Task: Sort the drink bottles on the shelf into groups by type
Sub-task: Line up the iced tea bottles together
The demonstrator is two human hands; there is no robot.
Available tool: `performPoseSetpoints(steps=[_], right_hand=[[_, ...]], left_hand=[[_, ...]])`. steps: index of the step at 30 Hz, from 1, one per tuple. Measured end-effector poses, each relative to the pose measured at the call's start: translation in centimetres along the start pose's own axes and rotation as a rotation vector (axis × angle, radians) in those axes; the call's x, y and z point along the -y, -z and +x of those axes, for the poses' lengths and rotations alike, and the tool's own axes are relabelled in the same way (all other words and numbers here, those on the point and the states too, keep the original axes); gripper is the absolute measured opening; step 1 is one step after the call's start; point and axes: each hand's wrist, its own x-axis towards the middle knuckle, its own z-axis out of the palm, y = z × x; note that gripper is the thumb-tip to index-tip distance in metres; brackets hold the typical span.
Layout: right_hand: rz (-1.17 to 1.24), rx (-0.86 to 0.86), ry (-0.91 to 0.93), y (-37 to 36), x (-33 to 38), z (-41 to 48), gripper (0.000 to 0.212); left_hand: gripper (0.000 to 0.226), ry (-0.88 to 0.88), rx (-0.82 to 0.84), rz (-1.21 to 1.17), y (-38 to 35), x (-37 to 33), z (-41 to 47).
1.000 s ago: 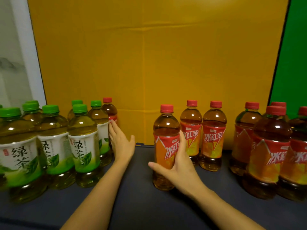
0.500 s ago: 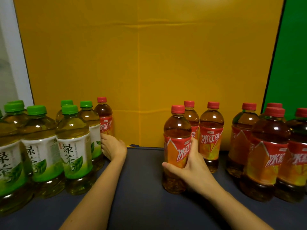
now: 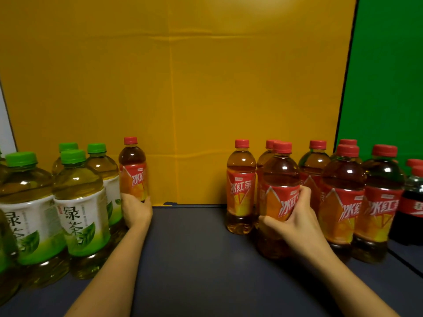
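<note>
Two bare forearms reach forward over a dark shelf point(image 3: 194, 259). The right hand point(image 3: 295, 223) wraps the lower label of a red-capped iced tea bottle point(image 3: 278, 179); the thumb lies across the front of the label and the fingertips point(image 3: 305, 193) curl around its right edge, closed on the bottle. This bottle stands upright. Just right of those fingers stand more red-capped tea bottles point(image 3: 343, 202), close together and partly overlapping, and at the far right edge a dark cola bottle point(image 3: 414, 202) is partly cut off. Just left of the thumb, slightly farther back, one more red tea bottle point(image 3: 240, 186) stands apart from the held one.

The left hand point(image 3: 136, 209) grips the lower part of a lone red-capped tea bottle point(image 3: 132, 172), fingers curled around its base and mostly hidden behind it. Whether this bottle rests on the shelf cannot be told. Just left of that hand, touching or nearly touching it, is a cluster of green-capped green tea bottles point(image 3: 80, 202) with white and green labels; the nearest ones are largest in view.

Between the two hands the shelf surface is bare. Behind everything hangs a yellow backdrop point(image 3: 183, 88), with a green panel point(image 3: 389, 76) beyond the right-hand group.
</note>
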Motion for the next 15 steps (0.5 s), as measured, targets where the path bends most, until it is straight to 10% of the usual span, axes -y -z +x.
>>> performPoseSetpoints(steps=[15], right_hand=[[0.019, -0.165, -0.088, -0.6, -1.3, 0.1, 0.084]], left_hand=[[0.074, -0.19, 0.64, -0.129, 0.9, -1.3, -3.8]])
